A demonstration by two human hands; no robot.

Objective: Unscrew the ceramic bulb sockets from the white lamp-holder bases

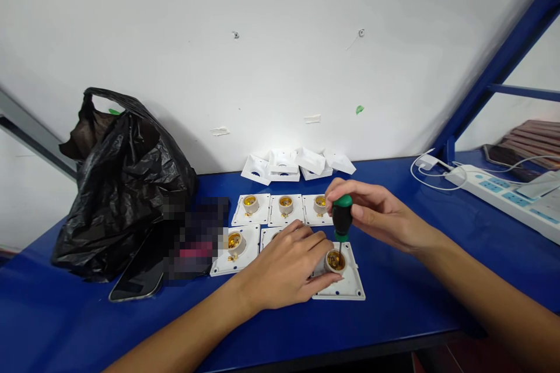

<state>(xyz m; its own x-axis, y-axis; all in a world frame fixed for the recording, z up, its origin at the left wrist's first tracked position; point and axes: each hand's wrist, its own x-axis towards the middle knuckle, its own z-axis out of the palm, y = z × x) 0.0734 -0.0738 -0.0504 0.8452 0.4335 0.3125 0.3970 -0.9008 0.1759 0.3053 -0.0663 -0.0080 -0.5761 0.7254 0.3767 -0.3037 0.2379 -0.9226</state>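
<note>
My right hand (385,217) grips a stubby screwdriver (342,220) with a black and green handle, held upright. Its shaft points down into the brass-lined cup of a lamp holder (336,260). My left hand (289,265) has its thumb and fingers around the side of that lamp holder, holding it on the blue table. The holder's square white base plate (351,287) shows at the right and front. Other lamp holders of the same kind, one of them this left one (236,245), lie behind and left in two rows; my left hand partly covers one.
White square covers (283,164) lie in a loose heap against the wall. On the left are a black plastic bag (131,186), a phone (140,268) and a blurred-out patch. A white power strip (503,192) with cables lies at right, beside a blue metal frame (481,70).
</note>
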